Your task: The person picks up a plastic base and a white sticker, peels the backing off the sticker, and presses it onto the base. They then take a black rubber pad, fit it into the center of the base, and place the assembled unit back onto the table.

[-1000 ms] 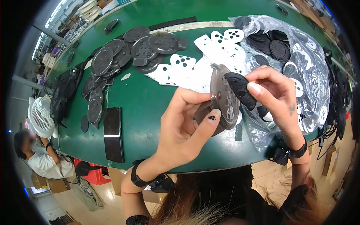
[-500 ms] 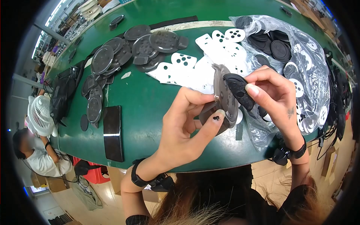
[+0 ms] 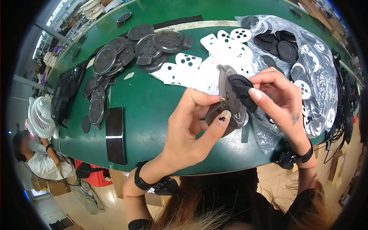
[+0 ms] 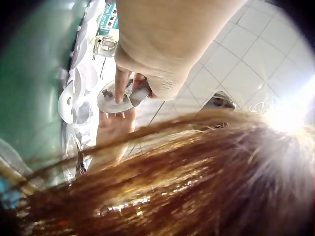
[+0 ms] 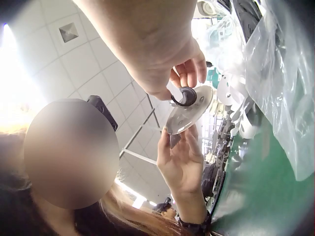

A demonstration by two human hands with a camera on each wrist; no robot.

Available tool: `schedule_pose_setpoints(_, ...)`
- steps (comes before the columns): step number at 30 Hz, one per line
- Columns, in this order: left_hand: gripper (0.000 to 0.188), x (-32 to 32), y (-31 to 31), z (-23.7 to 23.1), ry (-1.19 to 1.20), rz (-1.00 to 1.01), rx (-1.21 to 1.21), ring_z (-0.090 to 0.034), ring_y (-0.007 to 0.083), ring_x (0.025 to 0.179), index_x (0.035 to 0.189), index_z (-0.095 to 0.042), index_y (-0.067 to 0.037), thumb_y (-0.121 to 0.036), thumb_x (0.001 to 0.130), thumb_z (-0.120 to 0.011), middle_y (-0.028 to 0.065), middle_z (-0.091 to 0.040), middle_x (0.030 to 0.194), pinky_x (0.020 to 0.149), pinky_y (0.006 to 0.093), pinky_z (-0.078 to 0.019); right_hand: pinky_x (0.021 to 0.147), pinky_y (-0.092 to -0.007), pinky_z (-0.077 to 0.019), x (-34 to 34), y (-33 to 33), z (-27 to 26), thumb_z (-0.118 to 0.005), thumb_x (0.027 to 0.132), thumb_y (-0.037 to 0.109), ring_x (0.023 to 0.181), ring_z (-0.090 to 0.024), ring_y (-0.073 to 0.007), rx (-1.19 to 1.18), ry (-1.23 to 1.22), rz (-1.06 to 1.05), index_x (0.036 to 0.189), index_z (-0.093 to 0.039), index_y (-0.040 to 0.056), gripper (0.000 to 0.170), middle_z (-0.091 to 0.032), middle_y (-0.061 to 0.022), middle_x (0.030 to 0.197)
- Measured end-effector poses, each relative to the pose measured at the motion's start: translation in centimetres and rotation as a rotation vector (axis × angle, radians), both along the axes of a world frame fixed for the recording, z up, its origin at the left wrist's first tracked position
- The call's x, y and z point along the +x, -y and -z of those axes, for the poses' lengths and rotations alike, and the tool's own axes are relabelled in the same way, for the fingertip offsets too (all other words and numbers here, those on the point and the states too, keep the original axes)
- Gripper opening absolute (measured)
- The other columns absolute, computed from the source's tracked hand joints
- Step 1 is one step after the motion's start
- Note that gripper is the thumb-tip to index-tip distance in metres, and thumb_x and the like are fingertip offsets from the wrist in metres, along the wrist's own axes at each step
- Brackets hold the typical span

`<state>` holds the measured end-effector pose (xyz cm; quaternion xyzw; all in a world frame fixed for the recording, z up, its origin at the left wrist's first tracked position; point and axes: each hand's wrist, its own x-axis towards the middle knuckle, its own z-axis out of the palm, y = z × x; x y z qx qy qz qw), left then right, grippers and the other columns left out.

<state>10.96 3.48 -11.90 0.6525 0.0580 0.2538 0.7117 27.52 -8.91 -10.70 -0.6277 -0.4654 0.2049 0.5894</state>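
My left hand (image 3: 188,132) grips a translucent grey round plastic cover (image 3: 223,80) by its lower edge and tab, thumb in front and fingers behind. The cover stands nearly on edge, facing right. My right hand (image 3: 281,97) pinches a black round rubber pad (image 3: 241,89) between thumb and fingers. The pad is bent, its left edge overlapping the cover's face in the head view. From the right wrist, the pad (image 5: 186,96) appears curled against the upper part of the cover (image 5: 189,118).
Similar grey covers (image 3: 105,59) lie heaped at the left, above a black phone (image 3: 115,140). White sheets with holes (image 3: 184,76) spread across the middle. At right, a clear plastic bag (image 3: 306,42) contains black pads (image 3: 286,51) and white discs. A person (image 3: 46,161) sits far left beside a fan (image 3: 41,119).
The right hand has brought the black pad slightly left, closer over the cover, and the pad looks more folded. The left hand and cover shifted slightly right.
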Motion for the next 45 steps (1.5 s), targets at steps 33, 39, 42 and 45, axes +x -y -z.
schedule_pose_setpoints(33, 0.045, 0.9, -2.2, 0.6, -0.171, 0.126, -0.434, -0.056, 0.0256, 0.105, 0.122, -0.021, -0.004, -0.005, 0.088, -0.049, 0.018, -0.044, 0.118, 0.082, 0.044, -0.0541, 0.038, -0.0201, -0.0353, 3.2, -3.0, -3.0, -0.059, 0.088, 0.024, 0.04, -0.043, -0.0043, -0.585, -0.406, -0.401, 0.069, -0.056, 0.0036, 0.028, -0.048, 0.0018, 0.051)
schedule_pose_setpoints(39, 0.057, 0.6, -2.7, -0.1, -0.091, -0.042, -0.677, -0.049, 0.0386, 0.112, 0.134, -0.013, -0.009, -0.016, 0.09, -0.049, 0.0181, -0.036, 0.12, 0.086, 0.0464, -0.0486, 0.045, -0.017, -0.0452, 9.4, -8.7, -3.4, -0.057, 0.089, 0.026, 0.051, -0.054, -0.0055, -0.181, -0.592, -0.128, 0.086, -0.058, 0.0006, 0.025, -0.062, -0.0052, 0.071)
schedule_pose_setpoints(42, 0.049, 0.4, -2.9, -0.1, -0.107, -0.048, -0.668, -0.054, 0.0315, 0.104, 0.129, -0.024, -0.006, -0.013, 0.088, -0.05, 0.0149, -0.039, 0.117, 0.078, 0.0404, -0.051, 0.052, -0.0188, -0.0488, 10.7, -9.9, -3.1, -0.054, 0.091, 0.027, 0.065, -0.058, -0.0079, -0.229, -0.665, -0.045, 0.101, -0.053, -0.0023, 0.031, -0.063, -0.0095, 0.09)
schedule_pose_setpoints(45, 0.041, 0.1, -3.4, -0.2, -0.248, -0.045, -0.442, -0.056, 0.0197, 0.09, 0.123, -0.033, -0.005, -0.01, 0.087, -0.052, 0.0102, -0.043, 0.114, 0.067, 0.032, -0.0494, 0.059, -0.0212, -0.0496, 9.5, -9.2, -3.0, -0.055, 0.089, 0.024, 0.072, -0.061, -0.011, -0.378, -0.497, -0.114, 0.109, -0.052, -0.0045, 0.035, -0.063, -0.0117, 0.096)
